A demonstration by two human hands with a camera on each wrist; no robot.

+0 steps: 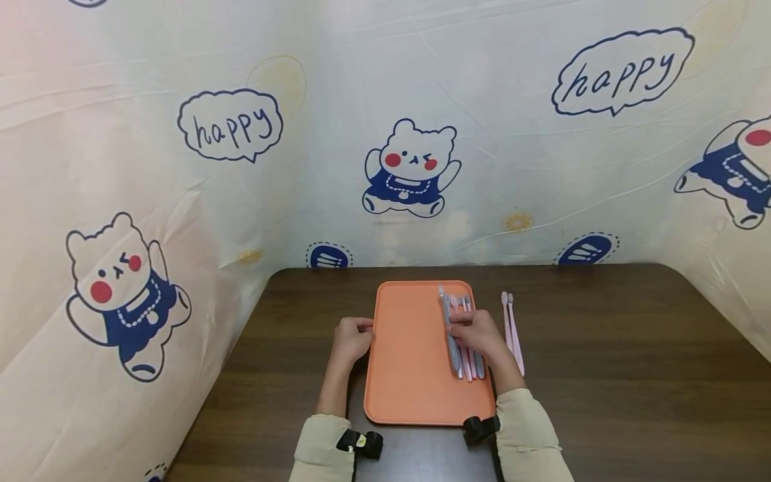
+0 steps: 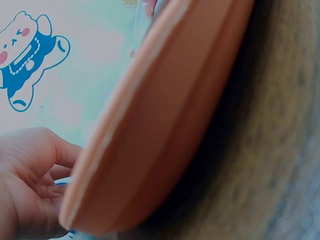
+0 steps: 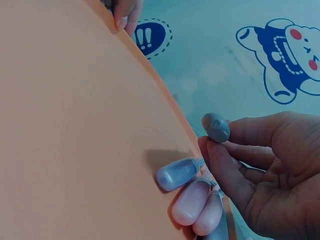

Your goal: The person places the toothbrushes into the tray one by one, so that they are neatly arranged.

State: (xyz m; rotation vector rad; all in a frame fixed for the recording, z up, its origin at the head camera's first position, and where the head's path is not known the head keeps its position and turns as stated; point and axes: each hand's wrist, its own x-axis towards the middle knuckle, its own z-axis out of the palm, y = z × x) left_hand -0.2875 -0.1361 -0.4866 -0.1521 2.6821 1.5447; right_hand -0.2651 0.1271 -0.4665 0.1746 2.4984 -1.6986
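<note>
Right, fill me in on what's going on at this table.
Someone is handling toothbrushes on a tray. The person's left hand holds the left edge of the orange tray, while the right hand pinches a grey toothbrush over the tray's right side. The other toothbrushes there, pink and bluish, lie side by side in a row. Two pink toothbrushes lie off the tray, on the table to its right.
</note>
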